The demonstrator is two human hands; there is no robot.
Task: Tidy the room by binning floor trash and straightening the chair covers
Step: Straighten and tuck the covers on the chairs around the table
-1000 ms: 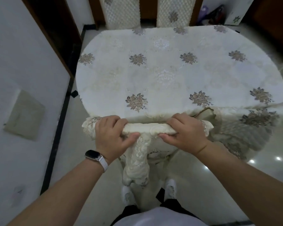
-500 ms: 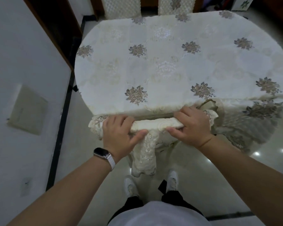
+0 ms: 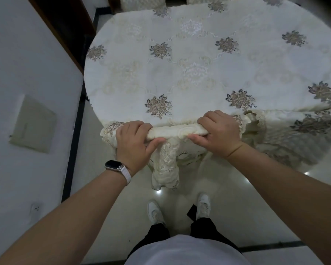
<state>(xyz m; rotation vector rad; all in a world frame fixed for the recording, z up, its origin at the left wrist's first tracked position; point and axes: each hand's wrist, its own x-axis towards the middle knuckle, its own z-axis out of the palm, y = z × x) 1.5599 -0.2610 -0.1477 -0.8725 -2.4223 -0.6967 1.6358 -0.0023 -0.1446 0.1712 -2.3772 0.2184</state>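
A cream lace chair cover (image 3: 168, 165) is draped over a chair back at the near edge of the table. My left hand (image 3: 132, 142), with a watch on its wrist, grips the covered top rail at its left end. My right hand (image 3: 218, 131) grips the same rail at its right end, thumb underneath. Between the hands the cover is bunched into a roll, and a lace flap hangs down toward the floor. The chair's seat and legs are hidden under the cloth.
An oval table under a flowered cream tablecloth (image 3: 199, 73) fills the space ahead. Two more covered chairs (image 3: 141, 2) stand at its far side. A white wall (image 3: 27, 92) is close on the left. Glossy tiled floor (image 3: 237, 207) lies around my feet.
The view has shifted closer to the table and downward. Both hands keep the same grip on the covered chair rail.
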